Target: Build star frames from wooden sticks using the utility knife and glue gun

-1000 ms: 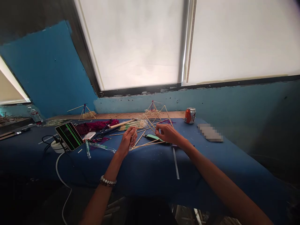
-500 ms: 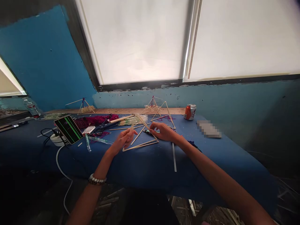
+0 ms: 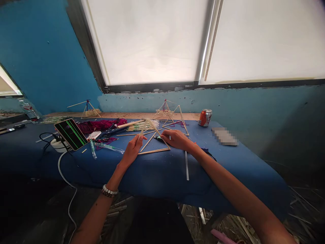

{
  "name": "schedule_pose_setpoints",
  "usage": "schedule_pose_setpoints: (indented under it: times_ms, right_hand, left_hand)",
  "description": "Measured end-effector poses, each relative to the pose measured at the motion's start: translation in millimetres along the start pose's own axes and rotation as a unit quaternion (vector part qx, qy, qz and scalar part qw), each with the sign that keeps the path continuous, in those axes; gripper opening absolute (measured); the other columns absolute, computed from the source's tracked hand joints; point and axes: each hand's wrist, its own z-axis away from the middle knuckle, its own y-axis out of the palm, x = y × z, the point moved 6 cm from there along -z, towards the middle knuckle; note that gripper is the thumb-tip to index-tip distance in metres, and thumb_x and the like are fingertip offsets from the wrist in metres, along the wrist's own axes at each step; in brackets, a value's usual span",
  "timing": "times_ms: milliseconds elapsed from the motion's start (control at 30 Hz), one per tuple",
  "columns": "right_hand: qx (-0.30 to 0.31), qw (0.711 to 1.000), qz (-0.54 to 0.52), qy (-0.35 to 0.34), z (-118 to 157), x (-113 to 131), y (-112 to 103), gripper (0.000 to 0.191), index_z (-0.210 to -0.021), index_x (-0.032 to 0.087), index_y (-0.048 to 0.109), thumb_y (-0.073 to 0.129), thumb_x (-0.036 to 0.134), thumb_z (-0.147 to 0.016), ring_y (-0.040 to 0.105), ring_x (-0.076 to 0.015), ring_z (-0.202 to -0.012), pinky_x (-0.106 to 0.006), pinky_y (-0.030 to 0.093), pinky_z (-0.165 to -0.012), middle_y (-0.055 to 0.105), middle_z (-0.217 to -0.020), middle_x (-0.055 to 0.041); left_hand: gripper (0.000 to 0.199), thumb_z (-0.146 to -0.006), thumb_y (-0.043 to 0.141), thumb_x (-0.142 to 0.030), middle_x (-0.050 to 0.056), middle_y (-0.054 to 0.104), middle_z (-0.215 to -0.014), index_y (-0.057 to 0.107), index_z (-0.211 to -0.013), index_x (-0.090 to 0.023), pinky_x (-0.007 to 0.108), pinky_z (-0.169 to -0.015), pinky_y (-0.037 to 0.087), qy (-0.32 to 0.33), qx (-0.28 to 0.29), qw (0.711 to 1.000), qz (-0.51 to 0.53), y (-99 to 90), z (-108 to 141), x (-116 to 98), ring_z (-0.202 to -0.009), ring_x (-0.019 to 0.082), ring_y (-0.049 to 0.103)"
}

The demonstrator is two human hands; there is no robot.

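A frame of thin wooden sticks (image 3: 154,151) stands on the blue table between my hands, its sticks meeting at a peak. My left hand (image 3: 134,146) is closed around its left leg, thumb on the stick. My right hand (image 3: 174,139) pinches the right leg partway down. The frame's bottom stick lies along the table. Behind my right hand a dark and green tool (image 3: 159,139) is partly covered. Another stick triangle (image 3: 181,117) leans up behind, near purple string (image 3: 177,123).
Two small stick pyramids (image 3: 91,110) stand along the back ledge. Purple yarn (image 3: 101,126), a bundle of sticks (image 3: 142,125) and a propped phone (image 3: 71,134) sit left. A soda can (image 3: 205,118) stands back right. A clear strip (image 3: 187,166) lies right of the frame.
My left hand has shifted along the left leg, its fingers now wrapped closer round it. The right hand keeps its pinch. The whole view has moved slightly.
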Motion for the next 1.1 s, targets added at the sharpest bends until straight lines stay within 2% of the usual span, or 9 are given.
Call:
schedule_pose_setpoints:
  times_ms: [200, 300, 400, 567, 833, 1000, 1100]
  right_hand:
    - [0.033, 0.999, 0.043, 0.001, 3, 0, 2, 0.034, -0.095, 0.018, 0.063, 0.04, 0.041, -0.106, 0.058, -0.0162, -0.067, -0.026, 0.029, -0.061, 0.068, -0.078, -0.0055]
    - [0.052, 0.998, 0.032, 0.007, 4, -1, 5, 0.026, -0.099, 0.021, 0.065, 0.052, 0.043, -0.101, 0.06, -0.0157, -0.07, -0.025, 0.031, -0.062, 0.071, -0.084, -0.0039]
    - [0.071, 0.997, 0.04, 0.02, 6, -4, 6, 0.02, -0.096, 0.022, 0.07, 0.058, 0.038, -0.097, 0.06, -0.0148, -0.069, -0.025, 0.032, -0.063, 0.072, -0.083, -0.0025]
    - [0.091, 0.995, 0.039, 0.02, 7, -10, 8, 0.032, -0.089, 0.021, 0.075, 0.054, 0.043, -0.098, 0.056, -0.0145, -0.064, -0.026, 0.031, -0.061, 0.07, -0.073, -0.0034]
    - [0.125, 0.992, 0.003, 0.033, 9, -10, 8, 0.045, -0.079, 0.02, 0.078, 0.051, 0.052, -0.097, 0.046, -0.0129, -0.055, -0.027, 0.032, -0.058, 0.068, -0.064, -0.0031]
    - [0.11, 0.993, -0.021, 0.047, 10, -14, 4, 0.03, -0.093, 0.023, 0.077, 0.062, 0.048, -0.091, 0.055, -0.0145, -0.064, -0.026, 0.035, -0.062, 0.072, -0.074, -0.0016]
    - [0.112, 0.992, -0.028, 0.057, 10, -15, 4, 0.026, -0.089, 0.022, 0.076, 0.065, 0.045, -0.09, 0.054, -0.014, -0.063, -0.025, 0.035, -0.062, 0.069, -0.072, -0.0007]
  left_hand:
    - [0.042, -0.103, 0.032, -0.055, -0.005, 0.043, -0.064, 0.059, -0.1, -0.023, 0.026, -0.061, 0.034, 0.015, -0.025, 0.993, -0.111, -2.3, 6, -8, -0.056, 0.013, 0.045]
    - [0.042, -0.104, 0.029, -0.054, -0.004, 0.046, -0.065, 0.058, -0.097, -0.023, 0.026, -0.062, 0.036, 0.017, -0.038, 0.99, -0.135, -2.5, 6, -8, -0.058, 0.015, 0.05]
    - [0.042, -0.104, 0.029, -0.054, -0.003, 0.048, -0.065, 0.057, -0.097, -0.024, 0.026, -0.063, 0.037, 0.013, -0.039, 0.988, -0.15, -2.0, 6, -7, -0.061, 0.016, 0.053]
    - [0.04, -0.104, 0.028, -0.054, -0.003, 0.051, -0.066, 0.056, -0.099, -0.024, 0.026, -0.064, 0.037, 0.008, -0.042, 0.986, -0.161, -2.6, 8, -9, -0.062, 0.017, 0.056]
    - [0.042, -0.105, 0.027, -0.053, -0.002, 0.049, -0.066, 0.052, -0.087, -0.023, 0.027, -0.064, 0.035, 0.019, -0.034, 0.987, -0.154, -2.0, 8, -6, -0.06, 0.016, 0.051]
    - [0.042, -0.105, 0.027, -0.051, -0.002, 0.049, -0.066, 0.052, -0.086, -0.023, 0.027, -0.065, 0.034, 0.021, -0.03, 0.988, -0.151, -1.6, 8, -6, -0.061, 0.016, 0.051]
    - [0.042, -0.105, 0.027, -0.05, -0.002, 0.048, -0.063, 0.053, -0.086, -0.023, 0.027, -0.062, 0.033, 0.017, -0.03, 0.988, -0.151, -1.6, 8, -6, -0.059, 0.016, 0.051]
